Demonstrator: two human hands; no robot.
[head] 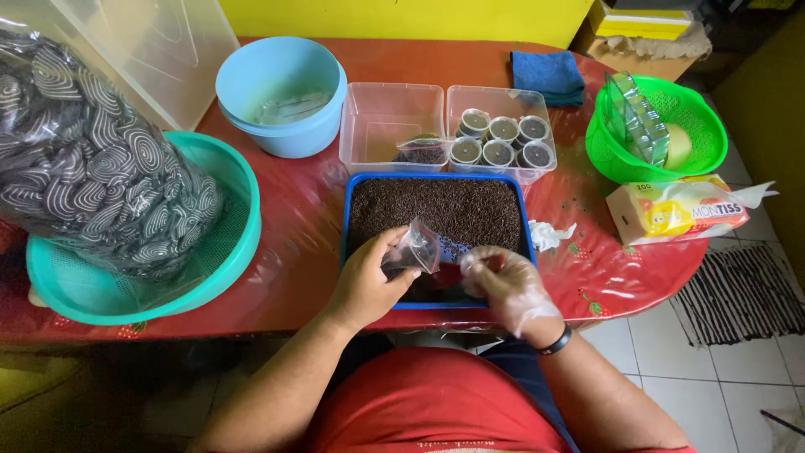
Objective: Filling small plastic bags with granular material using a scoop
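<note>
Head view: we are looking down at a red table [293, 243] whose left and right edges are running out of frame. The left hand [366, 281], bare, is closing its fingers and thumb around a small clear plastic bag [412, 248]. The right hand [501, 281], in a thin clear glove, is curling over a red scoop-like object [449, 274]; the fingers are hiding most of it, so we are not able to tell its exact kind, nor whether the grip on it is firm.

The small clear plastic bag is sitting above the near edge of a blue tray [349, 211] filled with dark brown granules [436, 210]. Its long axis is running from lower left to upper right, and its lower right end is pointing toward the gloved hand; we cannot make out which end is open.

Behind the tray, two clear containers are standing side by side: the left one [369, 126] is holding a small filled bag, the right one [503, 99] six round lidded cups [501, 141]. A large clear bag of striped spiral snacks [92, 159] is resting in a teal basket [226, 252], partly cut off at the left. A light blue bowl [281, 96], a green basket [654, 126], a blue cloth [547, 75] and a tissue pack [671, 210] are lying further out.
</note>
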